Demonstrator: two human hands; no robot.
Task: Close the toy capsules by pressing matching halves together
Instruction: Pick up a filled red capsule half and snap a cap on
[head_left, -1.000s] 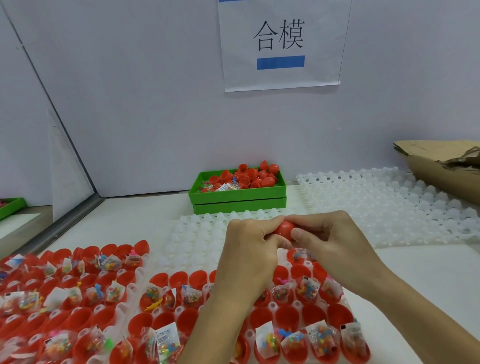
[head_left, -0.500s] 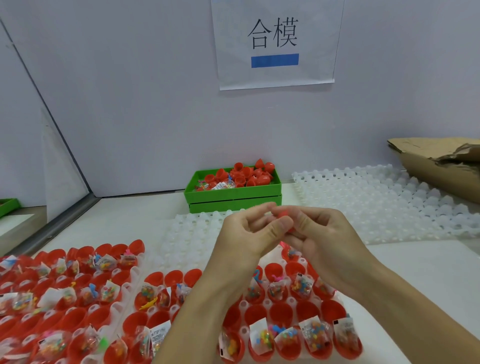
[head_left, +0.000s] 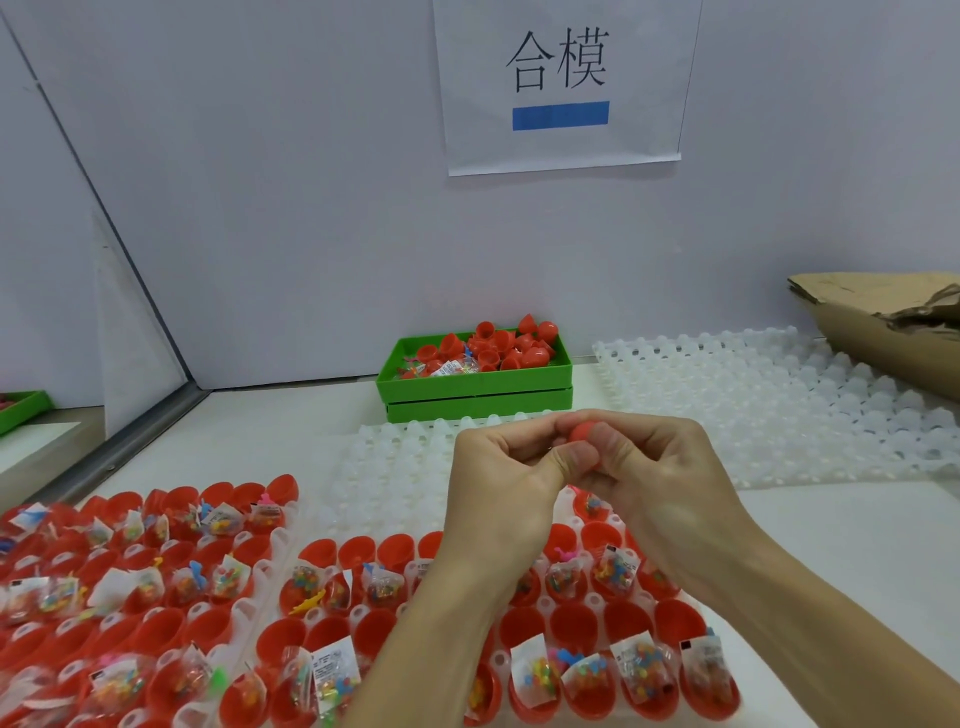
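Head view: white bench (head_left: 291, 415) wide under grip. Empty white trays, two: one (head_left: 779, 410) right of grip, one (head_left: 395, 467) just beyond it. Filled trays of open red halves, two: one (head_left: 519, 623) directly below grip, one (head_left: 130, 597) down-left. Green bin (head_left: 475, 387) of loose halves beyond grip. Left hand (head_left: 498, 478) and right hand (head_left: 660, 467) both pinching one red capsule (head_left: 584, 434) between fingertips, mid-air. Best: line rims square, squeeze evenly till seated.

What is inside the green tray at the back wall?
The green tray holds a pile of loose red capsule halves and a few clear toy packets at its left front. What lies under the pile is covered.
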